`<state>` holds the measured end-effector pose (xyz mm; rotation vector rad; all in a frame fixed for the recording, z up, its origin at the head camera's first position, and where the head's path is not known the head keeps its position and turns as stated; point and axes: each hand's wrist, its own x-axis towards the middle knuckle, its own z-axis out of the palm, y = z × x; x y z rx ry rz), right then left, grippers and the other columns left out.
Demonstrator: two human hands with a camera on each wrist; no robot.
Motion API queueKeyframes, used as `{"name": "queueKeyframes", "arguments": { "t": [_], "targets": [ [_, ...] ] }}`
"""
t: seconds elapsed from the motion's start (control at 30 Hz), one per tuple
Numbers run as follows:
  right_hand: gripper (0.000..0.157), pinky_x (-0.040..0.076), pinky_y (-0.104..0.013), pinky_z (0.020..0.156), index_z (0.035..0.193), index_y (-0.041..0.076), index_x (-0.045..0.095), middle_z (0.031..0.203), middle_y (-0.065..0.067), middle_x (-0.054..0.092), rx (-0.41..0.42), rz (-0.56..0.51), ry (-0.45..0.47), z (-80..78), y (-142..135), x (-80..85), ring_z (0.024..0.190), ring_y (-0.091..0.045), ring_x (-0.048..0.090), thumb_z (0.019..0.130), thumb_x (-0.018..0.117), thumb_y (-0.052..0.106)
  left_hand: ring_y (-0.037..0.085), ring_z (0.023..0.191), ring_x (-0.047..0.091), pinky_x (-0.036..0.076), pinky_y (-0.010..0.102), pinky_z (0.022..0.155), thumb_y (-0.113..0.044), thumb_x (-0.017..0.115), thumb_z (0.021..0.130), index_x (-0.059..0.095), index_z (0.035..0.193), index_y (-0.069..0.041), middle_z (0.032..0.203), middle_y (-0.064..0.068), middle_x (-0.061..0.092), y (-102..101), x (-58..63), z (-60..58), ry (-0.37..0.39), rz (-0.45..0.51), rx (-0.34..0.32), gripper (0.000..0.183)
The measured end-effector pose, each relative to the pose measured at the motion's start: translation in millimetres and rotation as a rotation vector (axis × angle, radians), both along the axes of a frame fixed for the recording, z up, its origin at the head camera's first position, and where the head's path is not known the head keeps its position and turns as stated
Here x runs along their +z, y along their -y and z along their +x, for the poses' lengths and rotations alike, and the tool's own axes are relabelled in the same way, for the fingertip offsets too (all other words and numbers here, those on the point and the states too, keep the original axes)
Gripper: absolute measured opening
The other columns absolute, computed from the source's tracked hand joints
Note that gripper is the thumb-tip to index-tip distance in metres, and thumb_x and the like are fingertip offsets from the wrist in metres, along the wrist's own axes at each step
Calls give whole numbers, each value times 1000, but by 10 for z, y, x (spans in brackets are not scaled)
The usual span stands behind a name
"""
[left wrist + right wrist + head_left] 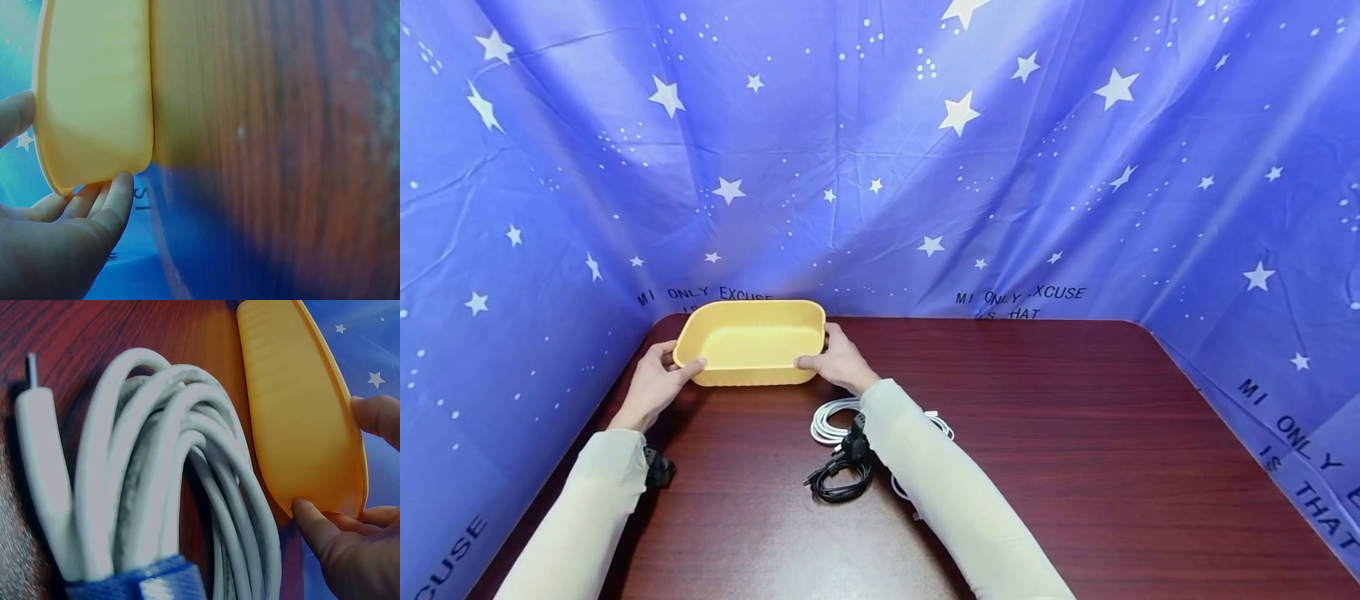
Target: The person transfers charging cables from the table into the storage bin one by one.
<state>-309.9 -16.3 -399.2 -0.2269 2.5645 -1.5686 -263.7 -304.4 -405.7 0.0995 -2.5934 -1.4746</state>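
A yellow plastic basin (760,377), rectangular with rounded corners, sits at the back left of the dark red wooden table (1075,433). My left hand (653,383) grips its left end, thumb over the rim and fingers against the outer wall. At the right end my right hand (844,360) holds it the same way. The left wrist view shows fingers (119,200) under the end wall of the basin (94,94). In the right wrist view, a coiled white cable (169,456) with a blue strap (137,581) lies close to the camera, beside the basin (300,412).
Near the right forearm lie a white cable coil (831,423) and a black cable (838,492) with a plug (854,442). The right sleeve (940,467) partly covers more white cable (942,423). A blue star-printed curtain (880,150) stands behind and beside the table.
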Motion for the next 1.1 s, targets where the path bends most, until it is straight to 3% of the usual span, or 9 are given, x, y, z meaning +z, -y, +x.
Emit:
{"name": "queueKeyframes", "arguments": {
  "t": [0.2, 0.63, 0.87, 1.1],
  "targets": [
    [81, 41, -35, 97, 141, 7, 37, 118, -11, 59, 10, -13, -3, -13, 5, 5, 106, -22, 55, 75, 81, 20, -3, 80, 50, 43, 10, 65, -29, 67, 90, 34, 138, 10, 123, 27, 50, 3, 2, 4, -9, -8, 11, 70],
    [84, 42, -35, 96, 142, 6, 34, 117, -11, 58, 0, -1, 14, -14, -10, -13, 104, -22, 56, 75, 81, 20, 3, 84, 51, 44, 9, 65, -30, 67, 89, 32, 139, 10, 124, 28, 50, -1, 6, -1, 6, -4, -6, 73],
    [82, 42, -35, 96, 142, 7, 34, 117, -10, 58, 0, -3, 9, 13, -24, 0, 103, -22, 56, 76, 80, 20, 13, 92, 51, 43, 10, 67, -31, 67, 90, 32, 139, 10, 125, 28, 49, -3, 7, -7, 18, -19, -13, 73],
    [81, 42, -35, 95, 141, 7, 35, 115, -9, 59, -3, -4, 7, 25, -43, -11, 102, -20, 57, 75, 80, 20, 9, 88, 51, 43, 11, 67, -30, 67, 90, 33, 138, 10, 123, 28, 51, -19, 4, -5, 11, -18, -13, 71]
  ]
}}
